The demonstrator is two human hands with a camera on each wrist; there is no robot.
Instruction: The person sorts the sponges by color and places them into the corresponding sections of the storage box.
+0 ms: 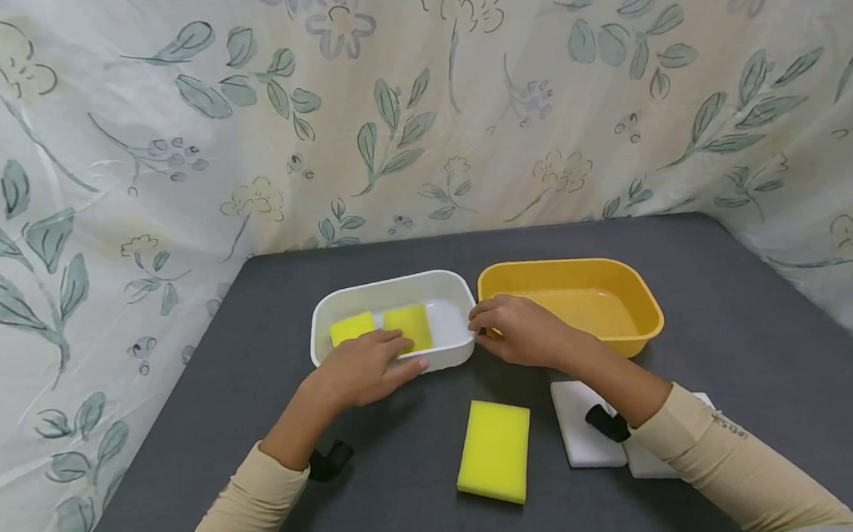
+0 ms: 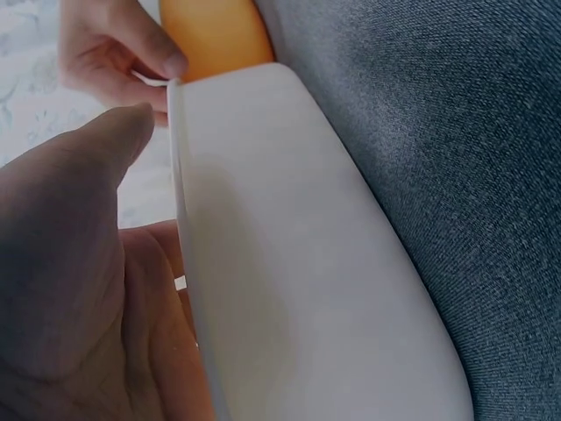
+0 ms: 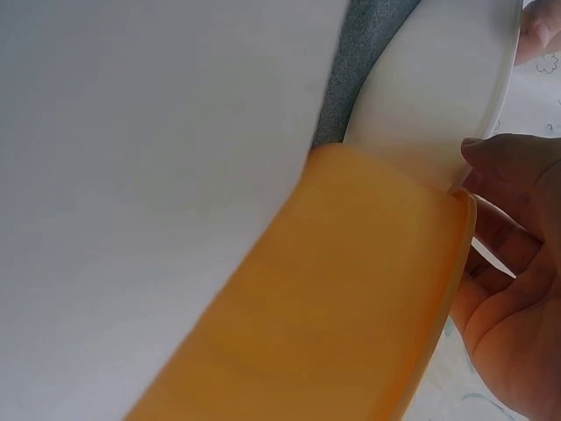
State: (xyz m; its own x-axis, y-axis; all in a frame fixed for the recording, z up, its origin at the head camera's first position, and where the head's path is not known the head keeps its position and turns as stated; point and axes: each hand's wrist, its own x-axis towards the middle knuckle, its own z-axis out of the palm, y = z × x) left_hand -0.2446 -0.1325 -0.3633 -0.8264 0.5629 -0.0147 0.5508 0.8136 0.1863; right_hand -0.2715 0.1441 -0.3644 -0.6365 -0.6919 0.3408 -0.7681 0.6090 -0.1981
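Note:
A white plastic tub holds two flat yellow sponges, the left sponge and the right sponge. My left hand reaches over the tub's near rim, its fingers loosely extended over the sponges and its thumb along the outside. At the tub's right end my right hand pinches the rim between thumb and fingers, as the left wrist view also shows. A yellow-orange tub stands close on the right, partly behind that hand.
Another yellow sponge lies on the dark grey table in front of the tubs. Two white sponges, one at left and one at right, lie partly under the right forearm. A floral cloth hangs behind the table.

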